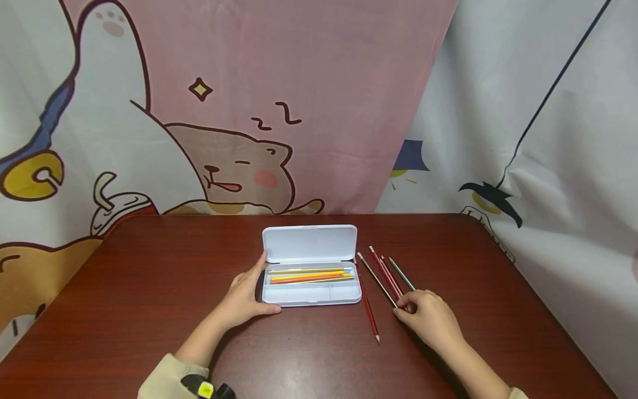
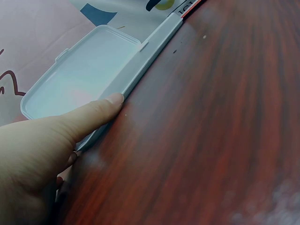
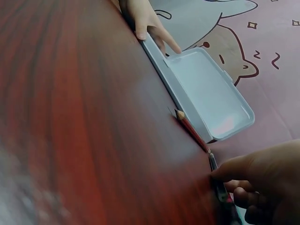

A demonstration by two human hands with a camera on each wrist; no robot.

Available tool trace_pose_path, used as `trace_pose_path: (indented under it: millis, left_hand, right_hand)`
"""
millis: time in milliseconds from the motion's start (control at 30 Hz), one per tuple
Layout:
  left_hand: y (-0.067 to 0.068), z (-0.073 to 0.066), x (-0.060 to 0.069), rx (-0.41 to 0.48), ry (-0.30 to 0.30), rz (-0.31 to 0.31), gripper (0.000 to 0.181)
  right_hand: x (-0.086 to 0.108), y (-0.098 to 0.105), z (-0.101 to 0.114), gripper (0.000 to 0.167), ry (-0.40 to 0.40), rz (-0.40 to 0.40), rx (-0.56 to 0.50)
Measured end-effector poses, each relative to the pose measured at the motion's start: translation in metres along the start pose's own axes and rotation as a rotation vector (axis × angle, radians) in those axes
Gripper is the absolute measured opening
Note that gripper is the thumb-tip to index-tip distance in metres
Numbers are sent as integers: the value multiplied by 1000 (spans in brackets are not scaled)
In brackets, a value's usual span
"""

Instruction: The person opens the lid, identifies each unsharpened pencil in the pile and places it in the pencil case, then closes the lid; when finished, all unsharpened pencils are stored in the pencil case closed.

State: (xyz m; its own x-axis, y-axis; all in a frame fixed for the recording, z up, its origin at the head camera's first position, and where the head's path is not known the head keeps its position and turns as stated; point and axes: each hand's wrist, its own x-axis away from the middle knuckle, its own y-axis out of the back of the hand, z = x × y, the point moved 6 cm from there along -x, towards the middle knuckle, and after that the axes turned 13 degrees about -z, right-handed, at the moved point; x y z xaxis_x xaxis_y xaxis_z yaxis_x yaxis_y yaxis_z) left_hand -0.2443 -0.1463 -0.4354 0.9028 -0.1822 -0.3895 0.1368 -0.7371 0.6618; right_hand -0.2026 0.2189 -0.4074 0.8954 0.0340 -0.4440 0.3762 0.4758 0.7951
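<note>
White pencil case [image 1: 309, 244] lies open on the table [image 1: 149, 277], yellow and orange pencils [image 1: 309, 276] inside. Left hand [image 1: 241, 299] spread wide, thumb on its front edge. Right hand [image 1: 431, 317] curled, fingertips nearly together on loose pencils [image 1: 385, 270] right of the case; can't tell how many it pinches.

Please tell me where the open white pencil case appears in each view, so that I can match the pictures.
Head: the pencil case is just below the centre, lid at the back.
Left wrist: the pencil case slants across the upper left, partly behind the thumb.
Right wrist: the pencil case slants across the upper right.
Shared landmark: the left hand, at one end of the case in all three views.
</note>
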Motion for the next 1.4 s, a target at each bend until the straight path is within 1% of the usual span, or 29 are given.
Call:
trace_pose_path:
  millis: [167, 367, 467, 700, 800, 933, 1033, 1167, 1300, 1400]
  left_hand:
    - [1, 0, 0, -7, -4, -3, 126]
    - [1, 1, 1, -16, -4, 1, 125]
    - [1, 1, 2, -14, 3, 4, 125]
    - [1, 1, 3, -11, 9, 6, 125]
    - [1, 1, 3, -11, 9, 5, 125]
    - [1, 1, 3, -10, 6, 3, 125]
    - [0, 1, 2, -10, 6, 8, 125]
    - [0, 1, 2, -8, 5, 10, 125]
    - [1, 0, 1, -11, -9, 2, 125]
    - [0, 0, 0, -12, -14, 0, 126]
  right_hand:
    - [1, -2, 1, 13, -39, -1, 9]
    - [2, -3, 1, 10, -81, -17, -19]
    - [3, -1, 1, 10, -89, -36, -29]
    - [1, 9, 3, 12, -37, -164, -15]
    - [-1, 15, 5, 13, -18, -197, -16]
    - [-3, 23, 8, 10, 11, -235, -14]
    - [-4, 29, 11, 9, 49, -279, -13]
    - [-4, 35, 16, 12, 104, -344, -31]
    - [-6, 38, 20, 16, 128, -368, -47]
    - [-8, 41, 21, 15, 104, -372, -47]
